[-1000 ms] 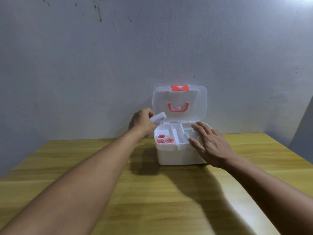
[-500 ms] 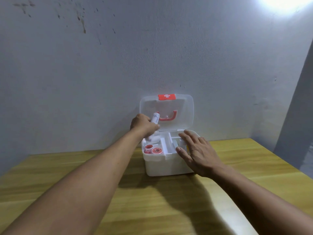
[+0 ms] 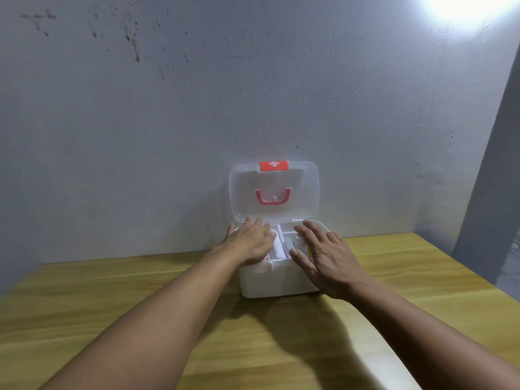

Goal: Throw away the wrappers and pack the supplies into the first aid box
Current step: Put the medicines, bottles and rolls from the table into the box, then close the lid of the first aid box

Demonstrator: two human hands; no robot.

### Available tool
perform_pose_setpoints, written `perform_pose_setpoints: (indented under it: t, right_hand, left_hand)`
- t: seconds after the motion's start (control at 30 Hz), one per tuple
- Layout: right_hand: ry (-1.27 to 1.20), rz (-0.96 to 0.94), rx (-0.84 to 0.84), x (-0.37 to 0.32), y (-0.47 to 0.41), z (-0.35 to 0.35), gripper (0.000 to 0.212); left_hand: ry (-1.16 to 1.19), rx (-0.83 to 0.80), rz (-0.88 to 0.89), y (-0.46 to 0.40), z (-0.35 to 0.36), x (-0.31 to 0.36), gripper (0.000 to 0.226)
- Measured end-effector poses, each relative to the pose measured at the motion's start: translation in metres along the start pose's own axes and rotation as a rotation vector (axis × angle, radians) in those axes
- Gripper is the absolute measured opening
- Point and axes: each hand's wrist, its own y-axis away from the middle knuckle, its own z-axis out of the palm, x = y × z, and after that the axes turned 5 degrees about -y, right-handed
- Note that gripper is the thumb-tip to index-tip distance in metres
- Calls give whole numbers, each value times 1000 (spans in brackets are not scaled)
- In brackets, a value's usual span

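One first aid box [image 3: 277,280], white, sits on the wooden surface [image 3: 112,299] against the grey wall [image 3: 253,94]. Its translucent lid [image 3: 274,191] stands open and upright, leaning at the wall. On the lid: one red handle [image 3: 273,197] and one red latch [image 3: 273,165] with a white cross.

Both of your hands are over the open top of the box. Two hands counted, both bare, forearms reaching in from the near edge.

Your left hand [image 3: 250,244] lies palm down over the left part of the tray, fingers flat and extended toward the hinge. The grip is spread, nothing pinched in it. Just beside its fingers, one white roll [image 3: 278,250] lies in the tray, in a compartment near the middle. A sliver of red [image 3: 266,258] shows under the hand's near edge; you cannot tell what it belongs to, or how many items the hand covers.

Your right hand [image 3: 326,256] rests palm down over the right part of the tray and the right front rim, fingers loosely fanned. That grip is also spread, holding nothing visible. A small yellow item [image 3: 309,250] shows between its fingers; too little shows to identify it.

Tray dividers are partly visible between the hands; the compartment count cannot be read.

One bright light [image 3: 464,7] glares at upper right.
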Motion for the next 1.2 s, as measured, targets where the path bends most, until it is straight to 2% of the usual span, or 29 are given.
perform_pose_setpoints:
  t: [0.03, 0.1, 0.17, 0.27, 0.33, 0.4, 0.53, 0.63, 0.73, 0.8, 0.87, 0.97, 1.2]
  right_hand:
    - [2, 0, 2, 0, 0, 0, 73]
    - [-3, 0, 4, -1, 1, 0, 72]
    - [-8, 3, -5, -2, 1, 0, 72]
    - [-4, 3, -23, -2, 0, -1, 75]
    - [-12, 2, -35, -2, -1, -2, 75]
    - [-40, 5, -55, -2, -2, -4, 72]
    - [-101, 41, -29, -5, -5, -15, 74]
    - [-93, 64, 136, -5, -20, -32, 71]
    - [-41, 19, 347, -6, -44, -52, 63]
    - [19, -46, 408, -8, -58, -62, 64]
    - [88, -113, 389, -10, -66, -68, 70]
    - [135, -192, 311, -12, -68, -72, 71]
    - [88, -353, 187, -17, -35, -73, 46]
  left_hand:
    - [-20, -66, -7, 1, 4, -1, 53]
    - [7, -55, -23, 2, 8, -2, 54]
    - [86, 111, -45, 0, 6, -1, 55]
    - [105, 506, -72, -10, -13, 1, 56]
    - [73, 625, -109, -20, -32, 0, 64]
    - [52, 629, -136, -31, -50, -5, 73]
    - [126, 454, -150, -41, -68, -17, 74]
    - [160, 567, -88, -34, -66, -20, 56]
    - [152, 708, -36, -25, -59, -21, 51]
    - [152, 781, 2, -18, -57, -23, 46]
    - [161, 831, 46, -11, -54, -25, 36]
    - [160, 824, 114, 3, -50, -26, 28]
    - [231, 689, 158, 36, -36, -24, 29]
